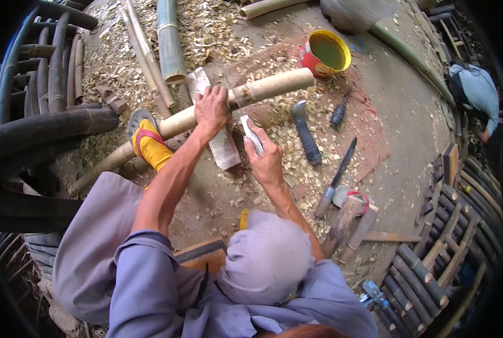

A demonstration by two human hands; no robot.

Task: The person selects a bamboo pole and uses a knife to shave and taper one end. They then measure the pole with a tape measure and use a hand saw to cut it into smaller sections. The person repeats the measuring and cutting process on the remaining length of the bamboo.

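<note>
Bamboo pole (279, 84) is pale tan, saw handle (251, 134) white, bucket (306, 62) red with yellow rim and murky green liquid (327, 52), sock (155, 153) yellow, sandal strap (140, 137) red, trousers (93, 231) mauve-grey, chips (206, 34) cream, floor (400, 73) grey-brown, poles (413, 283) along its right edge dark with tan ends.

No legible txt, nos. or signs in view. Any print on the bucket's red side (307, 61) is too small to read; ditto any marking on the white tool handle (251, 134), below-left of the bucket.
</note>
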